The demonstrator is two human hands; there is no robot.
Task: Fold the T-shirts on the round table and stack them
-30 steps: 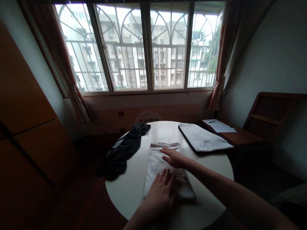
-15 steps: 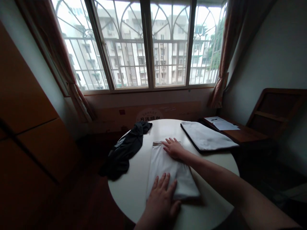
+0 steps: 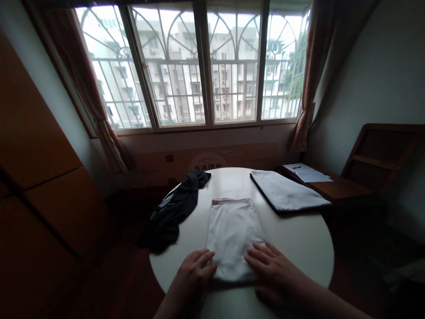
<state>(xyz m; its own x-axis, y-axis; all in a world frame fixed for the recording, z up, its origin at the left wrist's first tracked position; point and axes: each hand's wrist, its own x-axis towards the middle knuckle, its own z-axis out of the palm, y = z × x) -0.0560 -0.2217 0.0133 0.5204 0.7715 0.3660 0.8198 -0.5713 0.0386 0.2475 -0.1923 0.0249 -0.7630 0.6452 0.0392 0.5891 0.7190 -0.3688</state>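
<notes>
A white garment (image 3: 234, 230), folded into a flat rectangle, lies on the round white table (image 3: 186, 250) in front of me. A hemmed band runs along its far edge. My left hand (image 3: 195, 274) touches its near left edge, fingers stretched forward. On the near right corner rests my right hand (image 3: 270, 270), with the fingers laid flat on the cloth and slightly apart. Both hands are open, and neither grips the fabric. The thumbs are partly in shadow.
A crumpled black garment (image 3: 179, 208) hangs over the table's left edge. At the back right lies a folded white cloth with a black underside (image 3: 288, 192). Beyond it, papers (image 3: 307, 173) lie on a brown wooden surface (image 3: 348, 190). A barred window (image 3: 206, 75) is behind the table.
My right hand has drawn back from the garment's far edge to its near right corner. My left hand has slid left, off the top, to the near left edge.
</notes>
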